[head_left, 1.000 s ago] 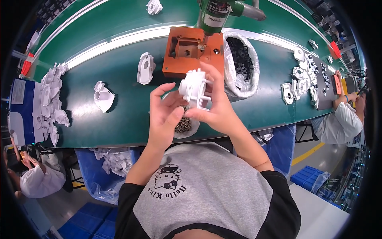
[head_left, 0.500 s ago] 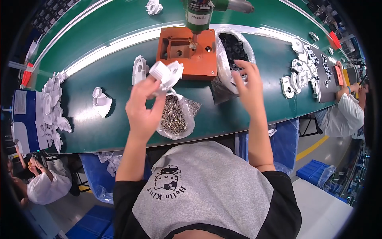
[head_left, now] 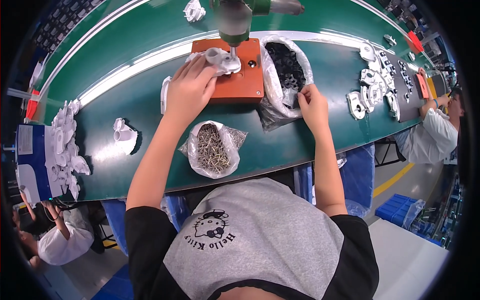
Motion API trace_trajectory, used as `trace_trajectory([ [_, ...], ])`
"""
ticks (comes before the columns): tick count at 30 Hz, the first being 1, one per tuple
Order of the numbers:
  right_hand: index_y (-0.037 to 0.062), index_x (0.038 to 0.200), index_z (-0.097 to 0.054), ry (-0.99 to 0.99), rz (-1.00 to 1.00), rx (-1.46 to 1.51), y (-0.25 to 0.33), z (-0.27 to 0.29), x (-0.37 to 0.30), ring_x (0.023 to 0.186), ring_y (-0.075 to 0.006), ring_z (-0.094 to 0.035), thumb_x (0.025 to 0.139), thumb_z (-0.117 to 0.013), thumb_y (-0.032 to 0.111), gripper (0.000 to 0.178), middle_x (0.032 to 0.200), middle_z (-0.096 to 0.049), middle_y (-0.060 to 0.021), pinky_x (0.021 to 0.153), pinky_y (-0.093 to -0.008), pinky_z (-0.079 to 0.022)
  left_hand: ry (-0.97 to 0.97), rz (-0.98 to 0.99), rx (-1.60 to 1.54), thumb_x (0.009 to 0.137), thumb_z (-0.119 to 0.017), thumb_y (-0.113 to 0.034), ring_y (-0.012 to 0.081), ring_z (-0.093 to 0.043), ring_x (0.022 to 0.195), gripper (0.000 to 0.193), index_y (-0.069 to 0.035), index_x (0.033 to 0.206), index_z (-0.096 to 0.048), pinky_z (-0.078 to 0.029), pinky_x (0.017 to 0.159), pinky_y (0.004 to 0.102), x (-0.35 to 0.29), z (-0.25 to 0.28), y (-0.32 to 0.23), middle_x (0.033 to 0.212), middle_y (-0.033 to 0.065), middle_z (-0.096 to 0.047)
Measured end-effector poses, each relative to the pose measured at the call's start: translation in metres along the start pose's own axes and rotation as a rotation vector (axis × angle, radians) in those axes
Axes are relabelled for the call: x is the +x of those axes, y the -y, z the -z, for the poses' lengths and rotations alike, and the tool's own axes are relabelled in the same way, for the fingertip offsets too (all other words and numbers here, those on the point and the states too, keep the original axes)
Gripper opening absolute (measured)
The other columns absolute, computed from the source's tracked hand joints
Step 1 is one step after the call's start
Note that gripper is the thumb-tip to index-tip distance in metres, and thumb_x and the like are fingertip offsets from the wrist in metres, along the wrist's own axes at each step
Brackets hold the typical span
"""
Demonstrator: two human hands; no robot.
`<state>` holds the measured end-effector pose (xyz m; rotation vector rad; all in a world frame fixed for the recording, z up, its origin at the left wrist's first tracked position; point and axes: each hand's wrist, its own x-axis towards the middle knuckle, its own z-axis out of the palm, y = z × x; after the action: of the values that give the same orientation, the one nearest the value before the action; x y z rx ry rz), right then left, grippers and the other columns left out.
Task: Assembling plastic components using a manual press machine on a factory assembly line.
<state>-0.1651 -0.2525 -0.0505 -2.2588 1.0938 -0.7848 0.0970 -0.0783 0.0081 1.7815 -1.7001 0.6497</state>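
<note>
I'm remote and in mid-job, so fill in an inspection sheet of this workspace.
Surface: green tabletop, glare.
Job's things: white part over orange fixture, beneath green press; bag of black pieces; bag of metal fasteners.
Clutter: white heap at left; white cluster at right.
Hands: left hand holds white part; right hand at black pieces' bag rim, grip unclear.
Cables: apparent dark cords, left table edge.
Surroundings: co-workers both sides; blue crate.

Black lettering (head_left: 212,241) curves below the black cartoon print (head_left: 210,225) on the grey shirt (head_left: 280,245), the only readable text; the pale panel (head_left: 26,138) on the blue-and-white box (head_left: 26,172) is too small to read, the green press (head_left: 233,25) blurred
</note>
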Motion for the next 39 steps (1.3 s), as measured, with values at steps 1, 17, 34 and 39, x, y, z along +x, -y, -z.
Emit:
trace_trajectory([
  [1, 0.0016, 0.089, -0.057, 0.002, 0.001, -0.001, 0.001, 0.000, -0.001, 0.062, -0.0214, -0.056, 0.083, -0.062, 0.004, 0.008, 0.073, -0.060, -0.0106, 0.060, -0.0303, -0.045, 0.016, 0.006, -0.029, 0.076, -0.066, -0.008, 0.0319, -0.060, 0.103, 0.016, -0.008, 0.092, -0.061, -0.049, 0.088, 0.0409, 0.002, -0.001, -0.001, 0.110, 0.0129, -0.062],
  [17, 0.0035, 0.091, -0.071, -0.135, 0.310, 0.359, 0.096, -0.025, 0.039, 0.077, -0.0204, -0.064, 0.079, -0.068, 0.007, 0.013, 0.087, -0.066, -0.0081, 0.066, -0.0286, -0.049, 0.106, 0.088, -0.178, 0.080, -0.060, -0.018, 0.0341, -0.057, 0.110, 0.014, -0.006, 0.086, -0.061, -0.042, 0.099, 0.0439, -0.001, -0.017, -0.005, 0.112, 0.0187, -0.061],
  [34, 0.0081, 0.089, -0.072, -0.053, 0.640, 0.023, 0.107, -0.061, 0.062, 0.095, -0.0194, -0.065, 0.077, -0.065, 0.017, 0.016, 0.097, -0.070, -0.0071, 0.081, -0.0327, -0.042, 0.031, 0.106, -0.150, 0.076, -0.065, -0.016, 0.0335, -0.056, 0.110, 0.015, -0.006, 0.087, -0.062, -0.043, 0.098, 0.0440, -0.004, -0.023, -0.005, 0.116, 0.0156, -0.060],
  [39, 0.0072, 0.094, -0.071, -0.010, 0.722, -0.053, 0.112, -0.059, 0.051, 0.102, -0.0213, -0.063, 0.079, -0.064, 0.015, 0.019, 0.102, -0.069, -0.0102, 0.086, -0.0363, -0.042, 0.011, 0.092, -0.144, 0.077, -0.063, -0.019, 0.0330, -0.059, 0.108, 0.018, -0.007, 0.091, -0.063, -0.044, 0.098, 0.0425, -0.007, -0.025, -0.001, 0.111, 0.0192, -0.063],
])
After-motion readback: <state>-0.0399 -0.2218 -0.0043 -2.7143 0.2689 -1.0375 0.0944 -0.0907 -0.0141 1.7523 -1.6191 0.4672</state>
